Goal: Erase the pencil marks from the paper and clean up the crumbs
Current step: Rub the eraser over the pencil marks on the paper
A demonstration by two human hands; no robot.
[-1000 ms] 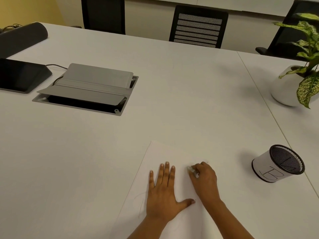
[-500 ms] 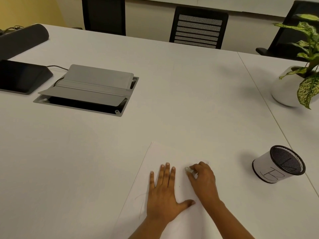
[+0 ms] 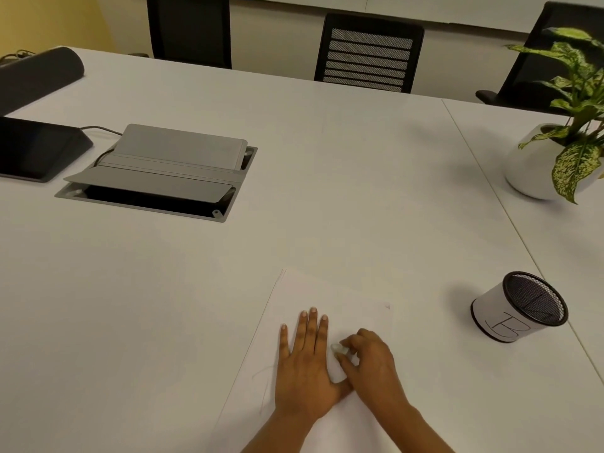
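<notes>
A white sheet of paper (image 3: 330,295) lies at the near edge of the white table. My left hand (image 3: 305,364) is pressed flat on it, fingers spread. My right hand (image 3: 369,358) sits just right of the left, fingers pinched on a small white eraser (image 3: 337,348) whose tip touches the paper. Faint pencil lines (image 3: 263,387) show on the sheet left of my left hand, and a small mark (image 3: 388,306) lies near the far right corner. No crumbs can be made out.
A mesh pencil cup (image 3: 519,307) wrapped in white paper stands to the right. A potted plant (image 3: 555,152) is at far right. A grey open cable box (image 3: 157,173) and a dark tablet (image 3: 36,148) sit at left. Black chairs (image 3: 367,53) line the far side.
My right hand with the eraser has slid nearer and to the left, toward my left hand's thumb. The left hand has stayed flat in place.
</notes>
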